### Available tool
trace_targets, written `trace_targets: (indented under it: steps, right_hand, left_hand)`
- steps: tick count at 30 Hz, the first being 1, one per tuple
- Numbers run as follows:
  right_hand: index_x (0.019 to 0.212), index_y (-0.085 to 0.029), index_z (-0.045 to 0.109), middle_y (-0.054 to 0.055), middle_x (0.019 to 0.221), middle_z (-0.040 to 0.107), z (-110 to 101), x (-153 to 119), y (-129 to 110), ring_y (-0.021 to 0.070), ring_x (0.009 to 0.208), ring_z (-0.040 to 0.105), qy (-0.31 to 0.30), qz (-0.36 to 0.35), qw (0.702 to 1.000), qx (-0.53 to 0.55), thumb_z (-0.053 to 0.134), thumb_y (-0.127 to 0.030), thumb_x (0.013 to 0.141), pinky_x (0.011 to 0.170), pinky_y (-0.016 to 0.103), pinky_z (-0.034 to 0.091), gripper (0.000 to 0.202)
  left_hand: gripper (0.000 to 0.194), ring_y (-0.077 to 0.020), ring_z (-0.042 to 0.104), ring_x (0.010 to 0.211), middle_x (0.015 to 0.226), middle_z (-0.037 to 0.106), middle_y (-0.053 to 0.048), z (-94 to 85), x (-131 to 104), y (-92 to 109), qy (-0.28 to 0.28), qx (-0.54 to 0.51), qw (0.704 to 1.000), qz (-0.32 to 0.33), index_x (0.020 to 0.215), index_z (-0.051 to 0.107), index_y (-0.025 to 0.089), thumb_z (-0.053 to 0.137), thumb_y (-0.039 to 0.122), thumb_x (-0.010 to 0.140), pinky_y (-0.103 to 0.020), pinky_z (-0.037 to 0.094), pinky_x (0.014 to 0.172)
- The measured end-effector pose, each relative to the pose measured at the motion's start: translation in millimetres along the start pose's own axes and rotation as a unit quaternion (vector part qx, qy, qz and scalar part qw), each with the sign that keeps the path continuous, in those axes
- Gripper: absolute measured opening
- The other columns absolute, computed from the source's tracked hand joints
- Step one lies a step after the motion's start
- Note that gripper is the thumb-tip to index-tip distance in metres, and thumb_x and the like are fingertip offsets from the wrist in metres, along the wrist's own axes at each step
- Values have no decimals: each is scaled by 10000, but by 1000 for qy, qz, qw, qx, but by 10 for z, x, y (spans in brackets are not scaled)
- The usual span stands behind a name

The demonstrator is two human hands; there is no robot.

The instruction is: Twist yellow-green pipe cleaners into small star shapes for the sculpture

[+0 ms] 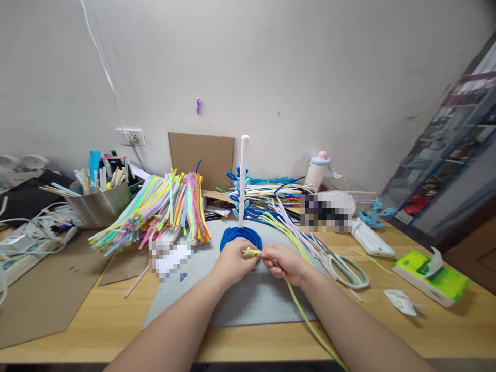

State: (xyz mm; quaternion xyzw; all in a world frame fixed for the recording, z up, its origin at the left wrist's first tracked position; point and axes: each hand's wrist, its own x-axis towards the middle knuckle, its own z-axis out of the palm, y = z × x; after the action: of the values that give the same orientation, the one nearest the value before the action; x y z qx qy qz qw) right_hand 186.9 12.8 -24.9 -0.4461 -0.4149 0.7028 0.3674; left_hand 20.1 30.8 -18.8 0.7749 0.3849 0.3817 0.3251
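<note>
Both hands meet over the grey mat [248, 305], at the front of a round blue coil [237, 236]. My left hand [237, 261] pinches a small piece of yellow pipe cleaner [250, 253]. Close beside it, my right hand [284, 262] is closed on the same yellow piece, and a long yellow-green strand [306, 315] trails from under it to the bottom edge. A white fuzzy stick [243, 181] stands upright from the coil, with blue loops [234, 191] beside it.
Bundled colourful pipe cleaners [155, 206] lie left, near a metal cup [101, 204] of sticks. Scissors [349, 271], a white device [372, 238], a green tissue pack [430, 276] and crumpled tissue [401, 301] are right. Behind are loose strands [271, 188] and a bottle [315, 173].
</note>
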Motion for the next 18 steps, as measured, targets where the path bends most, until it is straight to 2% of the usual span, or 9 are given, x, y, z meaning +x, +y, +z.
trace_targets:
  steps: [5, 14, 16, 18]
  right_hand:
    - [645, -158, 470, -80, 459, 447, -25, 9, 4, 8, 277, 308, -23, 36, 999, 30, 572, -247, 685, 290, 124, 138, 142]
    - [681, -154, 455, -90, 466, 400, -55, 54, 1, 4, 269, 287, -77, 152, 980, 101, 464, -221, 736, 288, 112, 172, 88]
    - [686, -150, 475, -69, 466, 454, -28, 28, 7, 19, 273, 345, -72, 149, 984, 73, 458, -238, 744, 281, 117, 204, 107]
    - [700, -145, 503, -38, 480, 522, 0, -3, 15, 44, 285, 411, -59, 106, 992, 21, 471, -255, 745, 272, 128, 238, 123]
  left_hand:
    - [78, -149, 580, 706, 769, 642, -42, -6, 20, -48, -6, 17, 1000, -2, 697, 657, 155, 609, 213, 675, -238, 421, 640]
    - [94, -117, 538, 634, 667, 611, -18, -32, 6, -39, -32, 13, 999, -29, 615, 619, 145, 577, 206, 672, -207, 369, 565]
    - [102, -107, 512, 591, 623, 595, -5, -42, -1, -44, -55, 21, 998, -32, 607, 622, 145, 562, 197, 671, -203, 346, 532]
    - [115, -102, 499, 566, 594, 588, 3, -55, -3, -44, -81, 21, 996, -38, 608, 627, 145, 549, 196, 674, -202, 337, 519]
